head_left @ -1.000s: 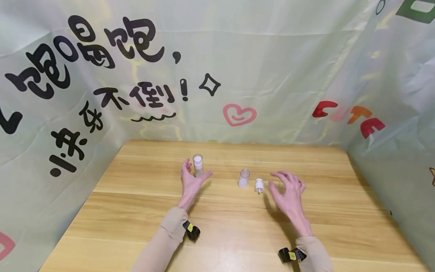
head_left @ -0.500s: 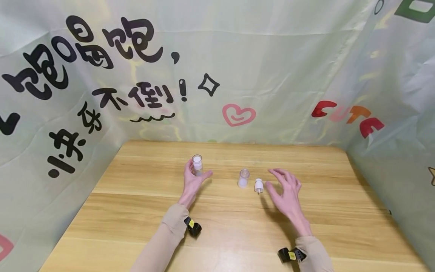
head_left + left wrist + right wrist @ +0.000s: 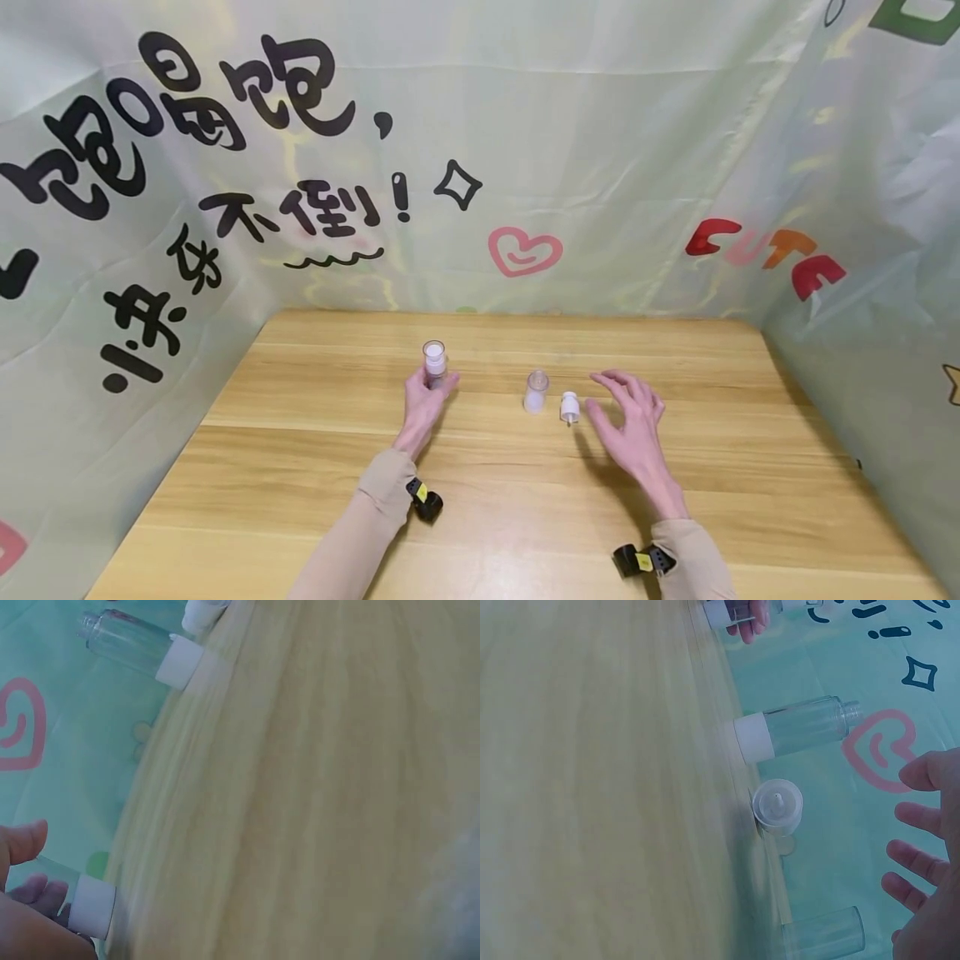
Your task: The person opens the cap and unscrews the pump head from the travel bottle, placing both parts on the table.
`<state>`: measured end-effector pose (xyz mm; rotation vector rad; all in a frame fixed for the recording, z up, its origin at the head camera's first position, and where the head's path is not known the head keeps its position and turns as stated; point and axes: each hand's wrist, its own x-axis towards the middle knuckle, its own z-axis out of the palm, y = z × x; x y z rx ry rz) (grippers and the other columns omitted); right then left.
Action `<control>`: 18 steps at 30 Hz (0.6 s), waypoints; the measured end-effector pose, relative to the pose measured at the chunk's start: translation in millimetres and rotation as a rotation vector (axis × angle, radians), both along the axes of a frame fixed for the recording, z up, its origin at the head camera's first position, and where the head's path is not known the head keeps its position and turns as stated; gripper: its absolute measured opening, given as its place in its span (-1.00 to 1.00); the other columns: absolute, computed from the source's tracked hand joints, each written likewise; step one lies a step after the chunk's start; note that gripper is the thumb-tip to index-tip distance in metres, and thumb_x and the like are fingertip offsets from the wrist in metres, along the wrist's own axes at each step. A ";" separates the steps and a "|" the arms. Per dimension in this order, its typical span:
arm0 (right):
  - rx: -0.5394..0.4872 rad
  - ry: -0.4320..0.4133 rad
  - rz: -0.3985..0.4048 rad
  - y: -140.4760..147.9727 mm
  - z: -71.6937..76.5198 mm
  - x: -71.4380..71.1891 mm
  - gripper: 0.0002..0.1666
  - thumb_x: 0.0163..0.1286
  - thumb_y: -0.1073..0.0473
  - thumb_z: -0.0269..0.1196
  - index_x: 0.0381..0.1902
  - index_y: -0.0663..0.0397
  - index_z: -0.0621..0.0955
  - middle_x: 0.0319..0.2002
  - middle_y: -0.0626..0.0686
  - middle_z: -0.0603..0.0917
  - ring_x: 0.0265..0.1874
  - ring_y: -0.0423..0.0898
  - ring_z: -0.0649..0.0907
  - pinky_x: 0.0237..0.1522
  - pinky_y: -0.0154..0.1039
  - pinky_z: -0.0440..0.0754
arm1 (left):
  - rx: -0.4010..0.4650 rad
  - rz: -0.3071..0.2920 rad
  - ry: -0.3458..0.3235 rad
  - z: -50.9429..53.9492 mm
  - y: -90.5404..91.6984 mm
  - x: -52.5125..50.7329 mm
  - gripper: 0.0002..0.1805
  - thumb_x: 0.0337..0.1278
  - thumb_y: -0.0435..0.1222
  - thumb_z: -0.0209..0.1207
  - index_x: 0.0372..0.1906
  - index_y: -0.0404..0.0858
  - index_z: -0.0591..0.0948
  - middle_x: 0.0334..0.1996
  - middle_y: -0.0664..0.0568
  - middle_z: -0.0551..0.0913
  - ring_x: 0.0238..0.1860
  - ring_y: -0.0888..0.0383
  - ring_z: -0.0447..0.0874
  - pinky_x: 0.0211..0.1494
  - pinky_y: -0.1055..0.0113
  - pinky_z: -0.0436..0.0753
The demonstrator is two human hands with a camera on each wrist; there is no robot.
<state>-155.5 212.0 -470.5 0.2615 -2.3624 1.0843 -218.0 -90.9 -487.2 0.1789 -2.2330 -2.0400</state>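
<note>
My left hand [image 3: 423, 408] grips a clear bottle with a white pump top [image 3: 434, 360], which stands upright; the left wrist view shows its white base [image 3: 92, 907] below the curled fingers. Right of it an uncapped clear bottle with a white base [image 3: 535, 393] stands upright on the table. Beside that lies or stands a white pump head [image 3: 570, 407], its thin tip showing. Spread and bent, the fingers of my right hand [image 3: 633, 429] hold nothing, just right of the pump head.
A clear cylindrical cover [image 3: 826, 933] stands near the right hand in the right wrist view. The wooden table [image 3: 495, 517] is bounded by printed fabric walls [image 3: 600, 167] at the back and both sides. Each wrist wears a small black camera.
My left hand has closed round the bottle, its thumb drawing in from the right. The right hand has shifted slightly left, closer to the pump head.
</note>
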 end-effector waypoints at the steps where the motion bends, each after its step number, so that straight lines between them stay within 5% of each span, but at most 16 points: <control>1: 0.000 0.001 0.000 0.0 0.1 -0.1 -0.52 0.27 0.22 0.30 0.16 0.17 0.62 0.17 0.29 0.54 0.22 0.27 0.37 0.31 0.33 -0.08 | 0.001 0.000 0.009 -0.2 0.4 0.0 -0.54 0.25 -0.33 0.27 0.21 -0.42 0.52 0.19 -0.33 0.60 0.25 -0.22 0.56 0.41 -0.11 0.46; 10: 0.002 0.015 0.007 -0.6 -0.2 1.0 -0.53 0.27 0.22 0.30 0.15 0.18 0.62 0.15 0.29 0.54 0.21 0.28 0.37 0.30 0.32 -0.08 | -0.012 -0.007 0.104 8.2 8.5 6.0 -0.66 0.24 -0.25 0.31 0.03 -0.35 0.64 -0.01 -0.23 0.73 -0.04 0.05 0.70 0.14 0.20 0.64; 18: -0.011 0.019 0.022 -5.5 3.4 2.4 -0.52 0.26 0.23 0.31 0.15 0.19 0.62 0.16 0.29 0.54 0.23 0.28 0.37 0.30 0.30 -0.06 | -0.077 -0.102 0.176 16.0 15.8 15.4 -0.65 0.26 -0.20 0.30 0.00 -0.38 0.62 -0.10 -0.23 0.74 -0.06 -0.03 0.73 0.13 0.12 0.68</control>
